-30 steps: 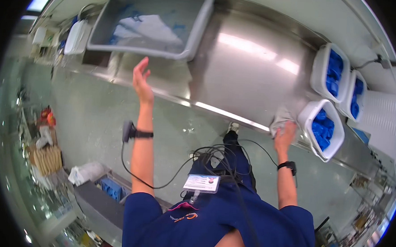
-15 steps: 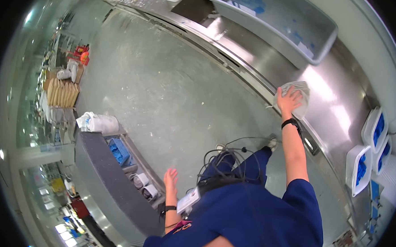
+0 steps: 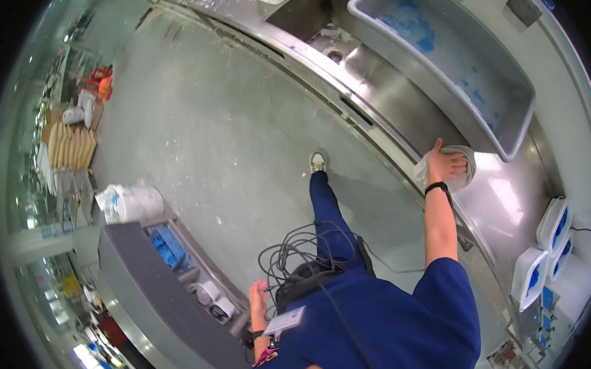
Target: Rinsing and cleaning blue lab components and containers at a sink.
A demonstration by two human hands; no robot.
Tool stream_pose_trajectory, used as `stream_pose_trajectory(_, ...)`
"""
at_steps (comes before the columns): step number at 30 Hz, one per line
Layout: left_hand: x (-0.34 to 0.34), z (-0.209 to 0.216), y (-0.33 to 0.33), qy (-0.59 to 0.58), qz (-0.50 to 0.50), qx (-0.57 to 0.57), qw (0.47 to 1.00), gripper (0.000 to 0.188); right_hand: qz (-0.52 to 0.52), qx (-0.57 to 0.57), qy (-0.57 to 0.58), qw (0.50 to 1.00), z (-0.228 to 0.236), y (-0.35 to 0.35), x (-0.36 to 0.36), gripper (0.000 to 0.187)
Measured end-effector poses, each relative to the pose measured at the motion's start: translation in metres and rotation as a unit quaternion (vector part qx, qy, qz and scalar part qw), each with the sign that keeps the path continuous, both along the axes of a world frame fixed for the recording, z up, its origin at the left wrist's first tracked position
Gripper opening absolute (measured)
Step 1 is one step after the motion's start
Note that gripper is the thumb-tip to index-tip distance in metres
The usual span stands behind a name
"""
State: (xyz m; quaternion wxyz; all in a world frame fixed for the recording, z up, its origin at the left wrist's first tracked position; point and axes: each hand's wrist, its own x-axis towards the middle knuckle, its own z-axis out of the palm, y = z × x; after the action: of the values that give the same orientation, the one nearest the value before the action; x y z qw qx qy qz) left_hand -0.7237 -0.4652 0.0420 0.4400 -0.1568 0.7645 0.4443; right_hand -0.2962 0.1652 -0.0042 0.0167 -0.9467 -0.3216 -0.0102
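Right hand (image 3: 447,166): palm down, fingers extended, thumb apart, laid over a pale cloth (image 3: 470,170). Cannot tell whether the fingertips pinch a fold. Cloth rests on the steel counter (image 3: 502,202) near its front edge, bunched around the hand; the part under the palm is hidden. Dark band (image 3: 437,186) on the right wrist.

Left hand (image 3: 259,297): low, beside the looped cable (image 3: 288,251), well apart from the counter. Seen small and edge-on; cannot tell how far its fingers are open, or whether they touch the cable.

Grey tub (image 3: 449,55) just beyond the cloth, its top cut off by the frame; blue scraps (image 3: 414,30) inside, shapes unclear. White bins (image 3: 520,280) at the counter's right end, partly overlapping; blue contents hard to make out. Shelves at far left too small and distorted to read.
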Motion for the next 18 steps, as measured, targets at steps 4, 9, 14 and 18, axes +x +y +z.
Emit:
stream_pose_trajectory(4, -0.053, -0.005, 0.066, -0.018, -0.005, -0.051, 0.999, 0.047, 0.068, 0.035, -0.082, 0.994, -0.033, 0.099, -0.136, 0.074)
stream_pose_trajectory(9, -0.123, 0.001, 0.205, -0.007, -0.091, -0.035, 0.995, 0.049, 0.235, 0.256, 0.109, 0.931, -0.04, 0.232, -0.365, 0.059)
stream_pose_trajectory(14, -0.153, 0.056, 0.315, 0.086, -0.165, -0.018, 0.982, 0.047, 0.061, 0.293, 0.614, 0.731, -0.001, 0.348, -0.448, 0.044)
stream_pose_trajectory(18, -0.169, 0.064, 0.3, 0.047, -0.084, -0.042, 0.994, 0.047, -0.026, 0.376, 0.801, 0.465, 0.065, 0.319, -0.469, 0.042)
